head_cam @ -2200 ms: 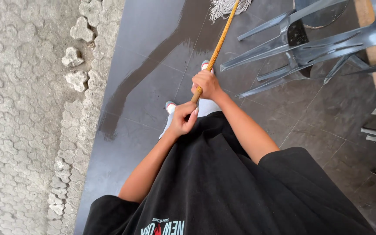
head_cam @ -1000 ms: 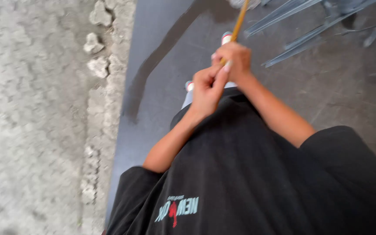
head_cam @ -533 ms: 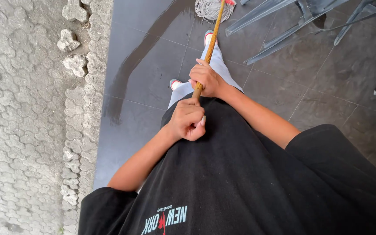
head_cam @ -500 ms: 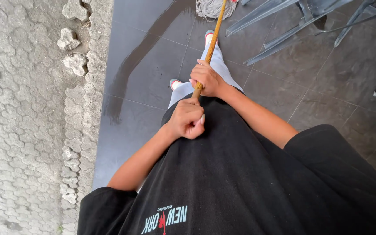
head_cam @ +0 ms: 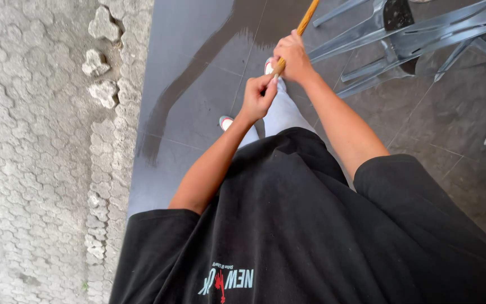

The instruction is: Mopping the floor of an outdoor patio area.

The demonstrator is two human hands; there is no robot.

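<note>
Both hands grip a wooden mop handle (head_cam: 305, 19) that runs up and away to the top edge; the mop head is out of view. My left hand (head_cam: 258, 97) is closed around the near end of the handle, close to my body. Just above it, my right hand (head_cam: 291, 56) is wrapped around the handle. Beneath them are my pale trousers and two shoes (head_cam: 226, 121) on dark floor tiles (head_cam: 198, 107), where a wet streak (head_cam: 187, 79) runs diagonally.
Grey metal chair legs (head_cam: 412, 39) stand at the upper right, close to the handle. A rough grey paved surface (head_cam: 35, 157) with loose stones (head_cam: 103, 90) borders the tiles on the left. More furniture edges show at the far right.
The handle and both hands have pushed forward and to the right, arms stretching out. The mop head has left the top of the view.
</note>
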